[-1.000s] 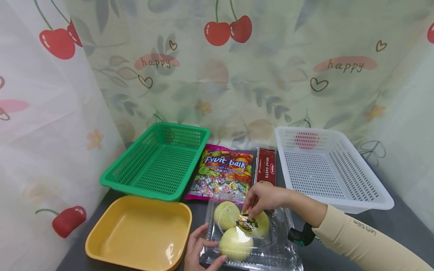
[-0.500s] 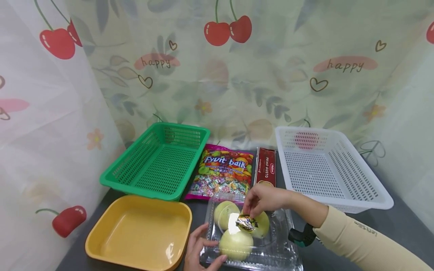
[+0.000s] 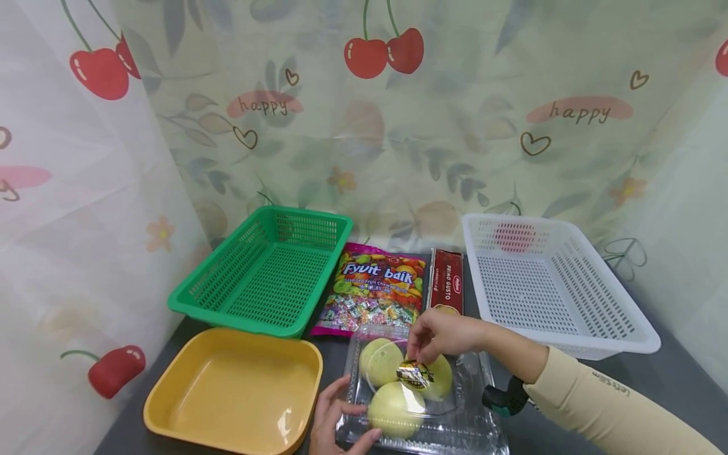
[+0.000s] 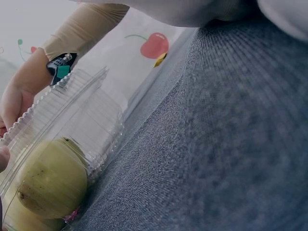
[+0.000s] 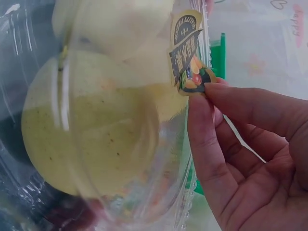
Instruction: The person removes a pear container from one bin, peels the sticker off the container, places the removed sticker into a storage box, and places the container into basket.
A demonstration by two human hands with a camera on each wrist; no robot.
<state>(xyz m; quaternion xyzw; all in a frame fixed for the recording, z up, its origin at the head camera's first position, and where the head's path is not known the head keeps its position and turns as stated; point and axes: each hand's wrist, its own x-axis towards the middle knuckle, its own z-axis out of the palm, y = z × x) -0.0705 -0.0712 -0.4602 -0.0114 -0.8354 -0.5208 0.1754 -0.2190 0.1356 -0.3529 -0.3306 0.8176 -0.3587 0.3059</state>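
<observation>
A clear plastic clamshell box (image 3: 466,422) lies at the table's front edge with three pale green-yellow fruits (image 3: 392,409) inside. My left hand (image 3: 357,421) grips the box's front left corner, thumb on the lid. My right hand (image 3: 417,359) reaches over the lid and pinches the edge of a gold and black sticker (image 3: 415,375) on top. In the right wrist view, thumb and forefinger (image 5: 208,91) nip the sticker (image 5: 186,50) above a fruit (image 5: 91,130). The left wrist view shows the box (image 4: 72,115), a fruit (image 4: 50,180) and the right hand (image 4: 14,103) beyond it.
A green basket (image 3: 267,272) stands back left and a white basket (image 3: 552,284) back right. Between them lie a bag of fruit candy (image 3: 372,287) and a red pasta box (image 3: 445,281). A yellow tray (image 3: 233,392) sits front left. Printed curtains close off the dark grey table (image 3: 654,379).
Hardly anything has moved. The right hand keeps its pinch on the sticker, which has shifted slightly on the lid. The left hand stays on the box corner.
</observation>
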